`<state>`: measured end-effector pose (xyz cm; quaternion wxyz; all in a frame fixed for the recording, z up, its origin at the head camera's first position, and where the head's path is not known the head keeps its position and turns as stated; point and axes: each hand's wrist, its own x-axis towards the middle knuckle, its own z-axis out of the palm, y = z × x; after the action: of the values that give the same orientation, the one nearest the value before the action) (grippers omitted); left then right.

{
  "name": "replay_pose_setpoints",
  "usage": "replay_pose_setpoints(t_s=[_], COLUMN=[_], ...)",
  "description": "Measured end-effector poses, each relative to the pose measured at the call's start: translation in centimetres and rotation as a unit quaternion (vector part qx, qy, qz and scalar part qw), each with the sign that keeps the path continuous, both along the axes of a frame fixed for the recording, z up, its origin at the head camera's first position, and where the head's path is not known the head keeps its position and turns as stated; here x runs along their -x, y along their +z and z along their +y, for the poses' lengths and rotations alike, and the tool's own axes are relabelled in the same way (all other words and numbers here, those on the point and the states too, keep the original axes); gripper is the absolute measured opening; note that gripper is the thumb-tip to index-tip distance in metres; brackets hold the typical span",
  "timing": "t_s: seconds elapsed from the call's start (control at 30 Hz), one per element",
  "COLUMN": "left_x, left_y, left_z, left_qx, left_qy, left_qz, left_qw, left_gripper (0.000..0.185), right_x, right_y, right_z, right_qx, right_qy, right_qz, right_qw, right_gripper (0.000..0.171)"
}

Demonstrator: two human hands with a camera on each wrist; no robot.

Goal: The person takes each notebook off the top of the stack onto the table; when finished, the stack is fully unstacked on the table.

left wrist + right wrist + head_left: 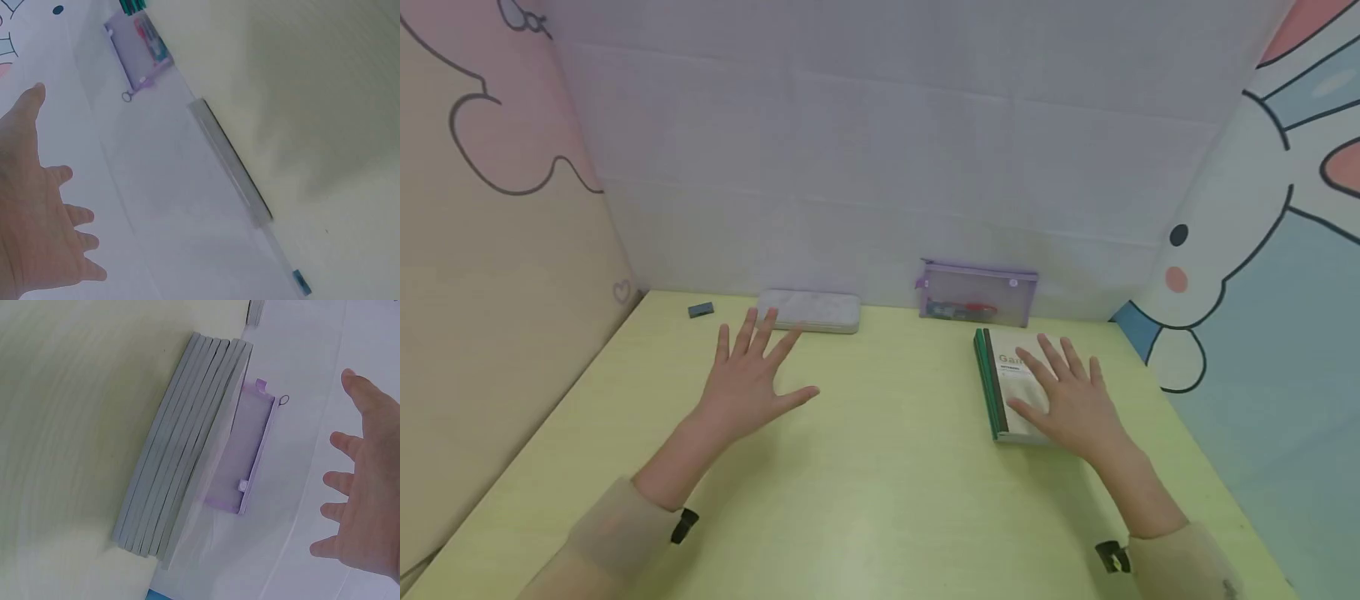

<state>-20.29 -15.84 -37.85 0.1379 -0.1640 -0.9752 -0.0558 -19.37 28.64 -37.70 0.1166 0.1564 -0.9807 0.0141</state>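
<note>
Desk nook, study-type – home or classroom, can't tell. Pale yellow-green table (880, 483) boxed in on three sides: plain creased white sheet (880, 142) at back, pink-and-cream cartoon panel (520, 142) left, rabbit-print panel (1217, 250) right. Stationery gives it away – notebook stack (1009, 382), zipped purple mesh pouch (977, 290), flat grey case (827, 310) along the back.

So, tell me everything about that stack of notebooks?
The stack of notebooks lies flat on the table, right of centre: several thin, paper-looking books. Green edges show at the left; the top cover is cream with a dark spine strip and lettering partly hidden by the right hand, which hovers clear.
</note>
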Motion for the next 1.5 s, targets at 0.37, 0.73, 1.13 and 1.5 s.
replay_pose_setpoints(t_s=[0.37, 0.73, 1.13, 1.5], left_x=[0.9, 1.6, 3.3, 5.6], left_y=[0.0, -2.4, -4.5, -6.7], left_z=[6.6, 14.8, 21.8, 25.8], left_qx=[-0.027, -0.059, -0.048, -0.089], left_qy=[-0.05, -0.117, -0.162, -0.163], left_qz=[0.039, 0.042, -0.061, -0.184], left_qw=[0.9976, 0.9906, 0.9837, 0.9652], left_gripper=[0.094, 0.102, 0.103, 0.101], right_x=[1.2, 2.6, 4.5, 4.6], right_y=[0.5, -0.7, -3.9, -5.5], right_z=[3.6, 7.5, 11.2, 12.2], right_qx=[0.056, 0.159, 0.213, 0.258], right_qy=[-0.004, -0.013, -0.009, -0.021], right_qz=[0.022, -0.016, -0.096, -0.205], right_qw=[0.998, 0.987, 0.972, 0.944], right_gripper=[0.074, 0.076, 0.084, 0.09])
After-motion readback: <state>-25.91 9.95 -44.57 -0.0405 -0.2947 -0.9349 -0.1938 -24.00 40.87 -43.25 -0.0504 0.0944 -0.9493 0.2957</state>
